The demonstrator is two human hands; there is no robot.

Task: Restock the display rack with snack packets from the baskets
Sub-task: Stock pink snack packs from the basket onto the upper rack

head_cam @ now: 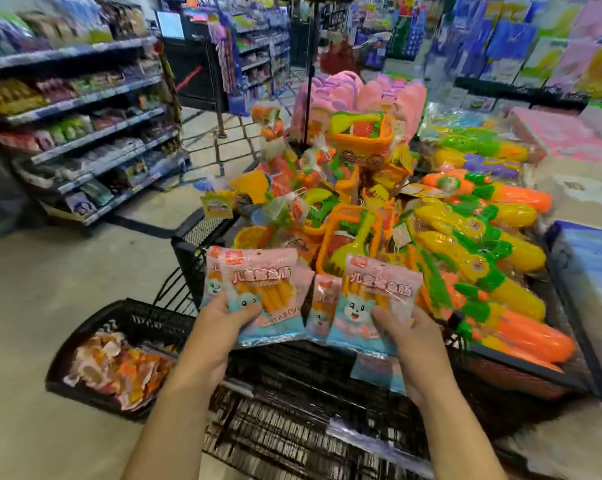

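My left hand [223, 320] grips a small stack of pink-and-blue snack packets [265, 289] printed with a cartoon animal and orange sausages. My right hand [405, 336] holds a second bunch of the same packets [379, 299], thumb pressed on the front one. Both bunches hover above a black wire rack [292, 403] in front of me. More of these packets [375, 372] lie on the rack under my right hand. A black plastic basket [119, 317] on the floor at lower left holds orange and white snack packets [119, 368].
A black mesh bin [195, 237] heaped with bright plastic toys and water guns stands just behind the rack. Stocked grocery shelves [85, 133] line the left side across a bare floor aisle. Boxes and stacked goods [587, 265] crowd the right.
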